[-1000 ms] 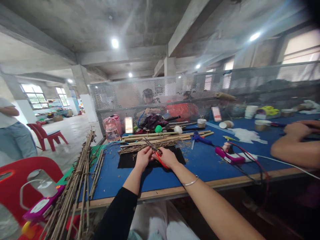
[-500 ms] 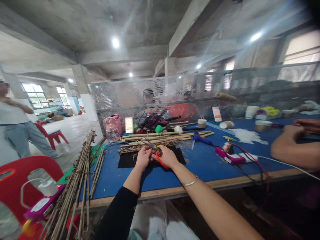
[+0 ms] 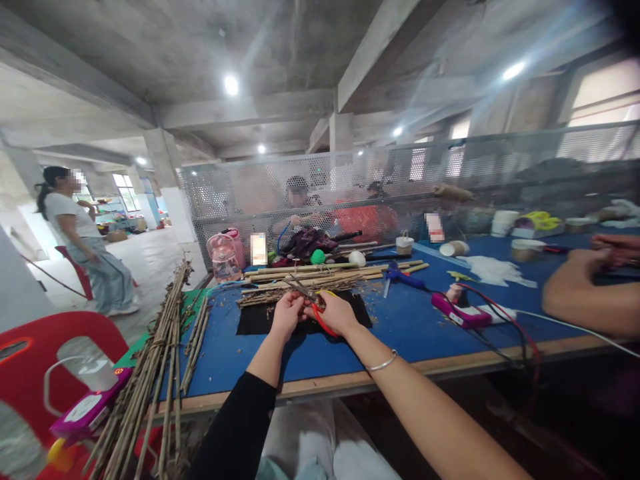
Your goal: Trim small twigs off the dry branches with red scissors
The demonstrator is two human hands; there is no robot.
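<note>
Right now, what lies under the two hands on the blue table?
Under the left hand and right hand, which holds red-handled scissors, lies a black cloth on the blue table, with twig scraps scattered around. The cloth's middle is covered by the hands.

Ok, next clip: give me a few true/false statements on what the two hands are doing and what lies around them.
1. The right hand holds red-handled scissors. True.
2. The left hand rests flat on the blue table. False: it is raised beside the right hand at the scissors, over a black cloth.
3. A bundle of long sticks lies at the table's left edge. True.
4. The pink tool is in the left hand. False: it lies on the table to the right.
</note>
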